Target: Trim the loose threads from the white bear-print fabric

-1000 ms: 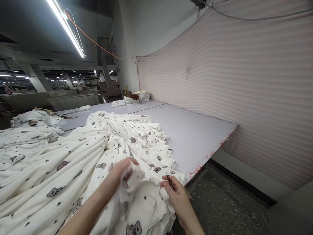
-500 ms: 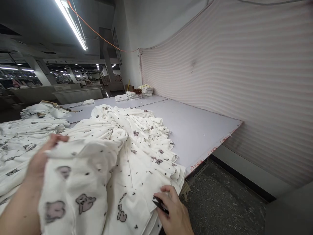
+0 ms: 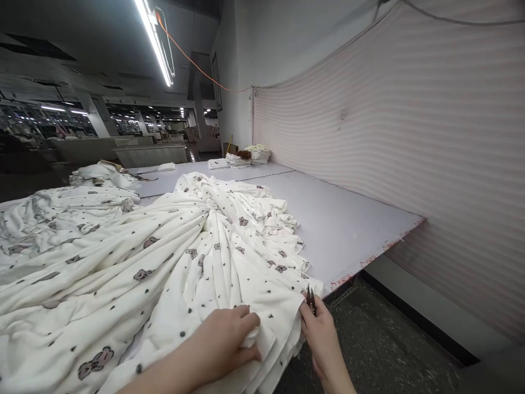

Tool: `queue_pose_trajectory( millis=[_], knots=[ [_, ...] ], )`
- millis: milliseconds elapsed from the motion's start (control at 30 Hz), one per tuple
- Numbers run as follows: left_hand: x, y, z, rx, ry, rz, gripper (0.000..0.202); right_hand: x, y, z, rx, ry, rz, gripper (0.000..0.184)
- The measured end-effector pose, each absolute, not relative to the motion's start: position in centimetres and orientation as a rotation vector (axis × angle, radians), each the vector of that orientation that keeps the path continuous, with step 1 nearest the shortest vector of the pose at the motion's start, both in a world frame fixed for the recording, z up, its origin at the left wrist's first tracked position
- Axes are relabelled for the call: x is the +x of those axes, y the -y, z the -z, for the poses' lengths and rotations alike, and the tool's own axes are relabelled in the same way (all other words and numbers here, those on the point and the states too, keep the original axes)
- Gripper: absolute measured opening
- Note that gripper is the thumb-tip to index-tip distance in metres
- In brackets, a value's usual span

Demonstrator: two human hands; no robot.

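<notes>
A heap of white printed fabric (image 3: 176, 273), with dark specks and mauve cartoon animals, lies gathered in folds across the near side of the table. My left hand (image 3: 229, 342) is closed on a bit of this cloth near its front edge, the fingers curled over it. In my right hand (image 3: 324, 334) is a pair of dark thread snips (image 3: 310, 300), blades pointing up. The thumb and finger of that hand meet the cloth's right corner, at the layered edge. Part of the snips is hidden inside the hand.
The pale table (image 3: 348, 224) ends at a right edge marked with red print. Folded cloth stacks (image 3: 258, 155) stand at its far end, and another white pile (image 3: 102, 175) lies far left. A striped pink-white sheet (image 3: 389, 137) hangs along the right wall, above a dark speckled floor (image 3: 369, 334).
My left hand has let go of the raised fold at left and moved right onto the front cloth edge. My right hand with the snips has shifted up and right to the cloth's corner.
</notes>
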State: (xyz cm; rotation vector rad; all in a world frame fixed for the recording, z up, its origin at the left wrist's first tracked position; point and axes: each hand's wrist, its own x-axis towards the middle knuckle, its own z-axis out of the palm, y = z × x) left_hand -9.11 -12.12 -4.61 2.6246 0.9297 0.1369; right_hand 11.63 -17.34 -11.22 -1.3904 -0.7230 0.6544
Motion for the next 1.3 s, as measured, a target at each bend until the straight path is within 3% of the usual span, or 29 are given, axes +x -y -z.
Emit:
queue_pose_trajectory(
  millis=[100, 200, 367, 500, 667, 833, 967, 1067, 1167, 1300],
  knots=[
    [-7.7, 12.4, 6.8, 2.616, -0.961, -0.097, 0.013, 11.4, 19.0, 11.4, -1.510, 0.825, -0.537, 0.030],
    [-9.2, 11.7, 6.5, 2.512, -0.968, -0.192, 0.018, 9.6, 20.8, 12.4, -1.529, 0.939, -0.367, 0.028],
    [-12.6, 10.7, 3.4, 2.257, -1.018, -0.366, 0.031, 3.0, 21.2, 15.6, -1.320, 1.002, -0.601, 0.023],
    [-14.1, 11.0, 1.6, 1.810, -1.067, -0.699, 0.022, -2.2, 19.9, 16.6, -1.182, 1.062, -0.571, 0.031],
    [-16.4, 11.3, 0.6, 1.568, -1.042, -0.941, 0.016, -3.5, 18.9, 15.7, -1.266, 1.063, -0.534, 0.005],
    [-19.1, 10.9, 1.1, 1.228, -0.746, -1.075, 0.018, -1.5, 18.1, 12.4, -1.137, 0.905, -0.867, 0.011],
    [-19.4, 11.3, 1.1, 1.486, -0.774, -0.852, 0.016, -0.5, 17.6, 8.3, -1.169, 0.997, -0.789, 0.016],
    [-18.1, 12.1, 1.2, 1.934, -1.027, -0.599, 0.035, -0.4, 17.4, 6.4, -1.142, 1.211, -0.635, 0.008],
    [-16.5, 12.8, 2.2, 2.214, -0.969, -0.800, 0.008, -0.7, 17.4, 6.7, -1.136, 1.291, -0.496, 0.006],
    [-15.6, 13.1, 3.8, 2.013, -0.938, -1.042, 0.013, -1.2, 17.6, 10.0, -1.331, 1.235, -0.459, 0.020]
  ],
)
